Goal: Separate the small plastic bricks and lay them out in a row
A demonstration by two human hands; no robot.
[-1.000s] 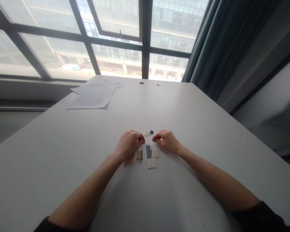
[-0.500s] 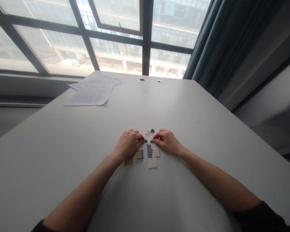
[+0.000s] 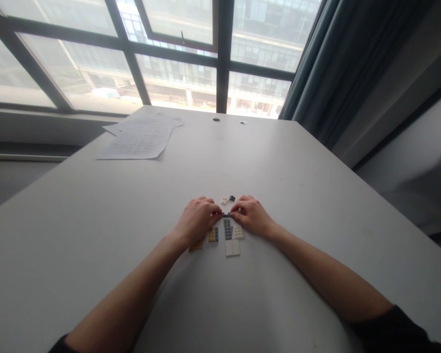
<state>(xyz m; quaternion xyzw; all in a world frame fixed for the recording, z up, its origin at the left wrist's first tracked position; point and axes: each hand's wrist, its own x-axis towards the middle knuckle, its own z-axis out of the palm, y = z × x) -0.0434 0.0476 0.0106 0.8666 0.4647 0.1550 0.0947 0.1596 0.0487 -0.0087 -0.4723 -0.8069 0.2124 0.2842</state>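
My left hand (image 3: 199, 218) pinches the left end of a small dark building-brick piece (image 3: 226, 214) between thumb and fingertips. On the other side, my right hand (image 3: 253, 214) pinches a matching dark piece; the two meet end to end, though whether they are joined cannot be made out. Just below them lie grey studded plates (image 3: 228, 230), a cream studded plate (image 3: 238, 232) and flat white tiles (image 3: 232, 247). A tan and grey studded group (image 3: 213, 234) sits right of my left wrist. Partly under that wrist is a yellow-tan plate (image 3: 196, 245).
Beyond my fingers lie a small white plate (image 3: 224, 200) and a black brick (image 3: 232, 198). Printed paper sheets (image 3: 135, 139) are spread at the far left of the white table (image 3: 279, 166). Windows and a dark curtain (image 3: 327, 63) stand behind.
My hands have come closer together. The two dark pieces, apart before with a gap between them, now meet in the middle. The other bricks lie where they were.
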